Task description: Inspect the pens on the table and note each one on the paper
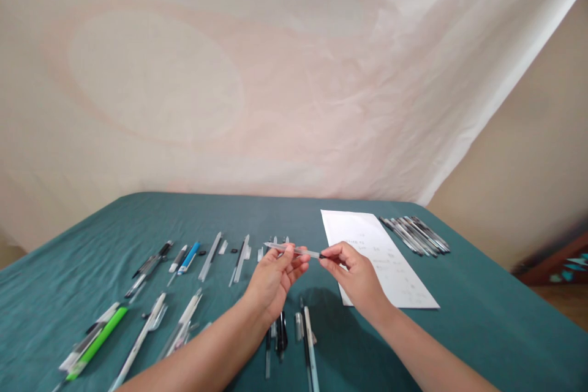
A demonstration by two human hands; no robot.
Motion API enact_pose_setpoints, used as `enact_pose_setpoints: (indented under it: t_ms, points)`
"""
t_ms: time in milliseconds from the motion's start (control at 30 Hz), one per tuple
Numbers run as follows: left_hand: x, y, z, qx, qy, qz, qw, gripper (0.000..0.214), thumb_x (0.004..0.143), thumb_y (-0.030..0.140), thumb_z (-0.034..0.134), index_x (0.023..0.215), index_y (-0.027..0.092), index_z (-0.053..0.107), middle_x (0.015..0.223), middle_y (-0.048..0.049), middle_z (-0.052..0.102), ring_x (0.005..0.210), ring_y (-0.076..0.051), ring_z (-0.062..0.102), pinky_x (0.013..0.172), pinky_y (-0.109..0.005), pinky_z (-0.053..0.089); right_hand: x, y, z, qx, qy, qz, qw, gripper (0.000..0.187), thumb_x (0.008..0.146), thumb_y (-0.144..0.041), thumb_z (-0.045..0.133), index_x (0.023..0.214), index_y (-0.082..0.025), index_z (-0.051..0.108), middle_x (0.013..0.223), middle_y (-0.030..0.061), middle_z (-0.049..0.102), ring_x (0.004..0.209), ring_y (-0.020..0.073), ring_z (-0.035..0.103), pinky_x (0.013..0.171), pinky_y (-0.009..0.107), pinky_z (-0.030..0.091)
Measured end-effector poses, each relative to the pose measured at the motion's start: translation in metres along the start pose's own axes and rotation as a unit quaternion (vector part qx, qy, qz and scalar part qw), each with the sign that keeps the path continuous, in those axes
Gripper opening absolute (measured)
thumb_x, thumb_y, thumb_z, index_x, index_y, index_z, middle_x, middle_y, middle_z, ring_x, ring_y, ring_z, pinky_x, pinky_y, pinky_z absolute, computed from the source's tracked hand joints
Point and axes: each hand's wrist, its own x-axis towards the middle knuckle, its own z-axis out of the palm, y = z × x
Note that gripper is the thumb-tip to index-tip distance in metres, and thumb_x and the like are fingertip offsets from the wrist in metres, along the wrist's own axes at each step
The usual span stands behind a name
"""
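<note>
A clear pen barrel (301, 251) is held nearly level above the table, its pointed end to the left. My left hand (275, 275) is closed around its middle, thumb on top. At the right end, the fingertips of my right hand (353, 272) pinch a small black end piece (323, 256) that touches the barrel; whether it is fully seated I cannot tell. Below my hands lie black pen parts (281, 334) and a pale blue pen barrel (311, 343). Some small clear parts behind my left hand are partly hidden.
A white sheet with faint writing (386, 257) lies right of centre. Beyond it is a row of several pens (416, 236). Left on the green cloth (59, 288) are groups of pen parts, including a green barrel (98, 343) and a blue one (188, 258).
</note>
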Motion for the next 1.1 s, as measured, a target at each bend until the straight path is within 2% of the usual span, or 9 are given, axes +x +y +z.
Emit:
enact_pose_setpoints:
  t_ms: [133,433,767,967,1100]
  points:
    - [-0.0017,-0.0011,0.0012,0.009,0.000,0.001,1.000,0.003,0.089,0.010,0.054,0.089,0.012,0.052,0.093,-0.0139,0.068,0.073,-0.016,0.068,0.067,-0.026,0.058,-0.0007,-0.0014,0.0000,-0.035,0.013,-0.030,0.999,0.010,0.081,-0.029,0.061,0.088,-0.022,0.064,0.084,0.0016,0.067,0.076,0.0167,0.062,0.071,0.029,0.047]
    - [-0.0049,-0.0011,0.0037,0.010,0.004,0.003,1.000,0.005,0.087,0.009,0.056,0.086,0.012,0.052,0.088,-0.0131,0.069,0.074,-0.018,0.069,0.066,-0.027,0.058,0.0001,0.0012,0.0009,-0.023,0.028,0.001,0.999,0.014,0.081,-0.035,0.062,0.087,-0.022,0.063,0.081,0.0016,0.068,0.076,0.0178,0.064,0.069,0.028,0.048]
    - [-0.0043,-0.0027,0.0018,0.023,-0.003,0.001,1.000,0.007,0.085,0.011,0.060,0.080,0.011,0.055,0.081,-0.0134,0.070,0.074,-0.019,0.070,0.069,-0.029,0.059,-0.0037,0.0030,-0.0015,-0.092,-0.024,-0.071,0.993,0.019,0.093,-0.038,0.043,0.088,-0.023,0.053,0.071,-0.0005,0.060,0.064,0.0148,0.056,0.061,0.026,0.043]
    - [-0.0039,-0.0032,0.0018,0.033,-0.004,-0.003,0.999,0.008,0.087,0.011,0.057,0.080,0.011,0.054,0.081,-0.0144,0.070,0.073,-0.018,0.070,0.070,-0.029,0.059,-0.0060,-0.0010,-0.0018,-0.146,-0.048,-0.086,0.984,0.024,0.096,-0.037,0.034,0.083,-0.024,0.049,0.066,-0.0017,0.053,0.059,0.0145,0.052,0.059,0.026,0.039]
    - [-0.0034,-0.0018,0.0019,0.037,-0.014,0.006,0.999,0.005,0.087,0.011,0.058,0.082,0.011,0.055,0.082,-0.0133,0.070,0.073,-0.018,0.070,0.071,-0.029,0.058,-0.0057,-0.0054,-0.0036,-0.135,-0.060,-0.072,0.986,0.029,0.097,-0.040,0.032,0.081,-0.023,0.049,0.064,-0.0023,0.054,0.059,0.0142,0.052,0.060,0.026,0.040]
